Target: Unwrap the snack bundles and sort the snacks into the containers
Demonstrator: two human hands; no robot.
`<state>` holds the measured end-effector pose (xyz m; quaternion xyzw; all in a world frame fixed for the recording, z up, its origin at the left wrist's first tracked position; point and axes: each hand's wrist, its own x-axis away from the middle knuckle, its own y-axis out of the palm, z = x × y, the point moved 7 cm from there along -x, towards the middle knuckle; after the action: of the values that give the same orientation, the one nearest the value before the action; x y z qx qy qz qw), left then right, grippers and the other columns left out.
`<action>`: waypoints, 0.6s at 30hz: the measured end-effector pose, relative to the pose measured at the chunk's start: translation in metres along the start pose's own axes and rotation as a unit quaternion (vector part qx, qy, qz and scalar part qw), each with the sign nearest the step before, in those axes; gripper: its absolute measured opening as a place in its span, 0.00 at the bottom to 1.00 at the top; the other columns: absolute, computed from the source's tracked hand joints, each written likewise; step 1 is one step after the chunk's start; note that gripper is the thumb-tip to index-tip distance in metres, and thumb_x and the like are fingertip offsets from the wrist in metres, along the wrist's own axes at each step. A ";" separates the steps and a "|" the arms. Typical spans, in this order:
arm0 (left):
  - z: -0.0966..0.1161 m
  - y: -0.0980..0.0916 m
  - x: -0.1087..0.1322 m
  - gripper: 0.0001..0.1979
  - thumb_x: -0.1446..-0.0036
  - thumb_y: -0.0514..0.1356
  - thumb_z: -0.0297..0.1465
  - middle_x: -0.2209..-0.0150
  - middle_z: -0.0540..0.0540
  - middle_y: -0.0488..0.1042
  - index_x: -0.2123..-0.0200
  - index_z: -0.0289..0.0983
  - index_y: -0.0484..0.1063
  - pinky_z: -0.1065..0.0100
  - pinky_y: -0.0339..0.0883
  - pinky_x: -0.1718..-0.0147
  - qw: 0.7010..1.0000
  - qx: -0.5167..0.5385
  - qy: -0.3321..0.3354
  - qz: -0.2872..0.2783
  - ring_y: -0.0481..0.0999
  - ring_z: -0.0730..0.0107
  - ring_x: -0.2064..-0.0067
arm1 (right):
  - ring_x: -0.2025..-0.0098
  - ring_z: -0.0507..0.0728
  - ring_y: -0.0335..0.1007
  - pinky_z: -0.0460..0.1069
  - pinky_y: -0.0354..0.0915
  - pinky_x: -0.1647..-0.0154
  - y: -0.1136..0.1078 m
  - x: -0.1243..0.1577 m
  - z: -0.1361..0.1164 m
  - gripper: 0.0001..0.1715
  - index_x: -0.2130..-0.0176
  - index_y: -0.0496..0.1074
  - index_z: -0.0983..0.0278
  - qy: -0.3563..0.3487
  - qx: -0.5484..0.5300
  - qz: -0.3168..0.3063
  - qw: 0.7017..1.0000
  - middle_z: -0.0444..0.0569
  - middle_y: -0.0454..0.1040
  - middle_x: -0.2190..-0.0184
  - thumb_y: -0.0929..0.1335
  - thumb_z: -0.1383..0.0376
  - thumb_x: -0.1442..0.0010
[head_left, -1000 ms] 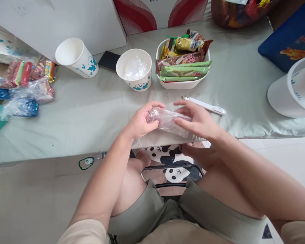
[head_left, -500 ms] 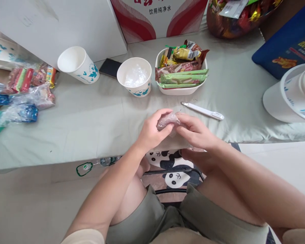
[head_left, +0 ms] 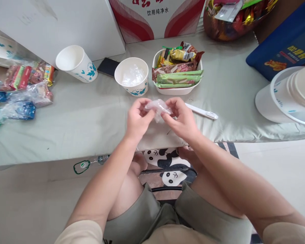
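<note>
Between my hands is a crumpled piece of clear plastic wrap, held above the front part of the cloth-covered table. My left hand pinches its left end with thumb and fingers. On the other side, my right hand grips the right end the same way. Just beyond them stands a paper cup with clear plastic film inside. A white tub of wrapped snack bars sits behind my right hand. A white utility knife lies right of that hand, its left end partly covered.
Another paper cup and a black phone are at the back left. Wrapped snacks lie far left. Boxes line the back. At right are a white bucket holding stacked cups and a blue bag.
Both hands have moved slightly left and away from me. The plastic wrap, bunched between the hands before, is now spread out between the fingertips. The view has shifted a little.
</note>
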<state>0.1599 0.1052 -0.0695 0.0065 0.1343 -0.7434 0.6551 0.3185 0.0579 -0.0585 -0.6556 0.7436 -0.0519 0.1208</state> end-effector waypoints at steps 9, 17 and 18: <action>0.058 -0.090 -0.054 0.08 0.43 0.64 0.24 0.66 0.50 0.69 0.67 0.41 0.68 0.60 0.67 0.60 0.897 -0.302 0.162 0.280 0.68 0.70 0.61 | 0.64 0.53 0.69 0.49 0.65 0.64 0.009 -0.004 -0.009 0.11 0.57 0.66 0.60 -0.025 0.009 -0.013 1.000 0.45 0.73 0.64 0.64 0.62 0.41; 0.028 -0.046 -0.092 0.06 0.42 0.64 0.35 0.54 0.44 0.78 0.60 0.44 0.78 0.46 0.62 0.42 0.906 -0.413 0.094 0.004 0.72 0.50 0.45 | 0.67 0.53 0.67 0.50 0.64 0.66 0.001 -0.009 -0.009 0.11 0.57 0.67 0.61 -0.038 0.028 0.003 0.999 0.45 0.72 0.66 0.63 0.64 0.42; 0.027 -0.046 -0.088 0.08 0.44 0.66 0.36 0.51 0.44 0.77 0.59 0.45 0.78 0.43 0.60 0.40 0.899 -0.426 0.102 -0.001 0.70 0.47 0.42 | 0.66 0.54 0.68 0.50 0.65 0.64 -0.004 -0.009 -0.010 0.11 0.57 0.67 0.60 -0.053 0.051 0.018 0.997 0.46 0.72 0.66 0.63 0.65 0.41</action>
<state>0.1320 0.1895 -0.0185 -0.1977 0.5046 -0.6110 0.5770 0.3207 0.0659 -0.0468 -0.6373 0.7439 -0.0527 0.1939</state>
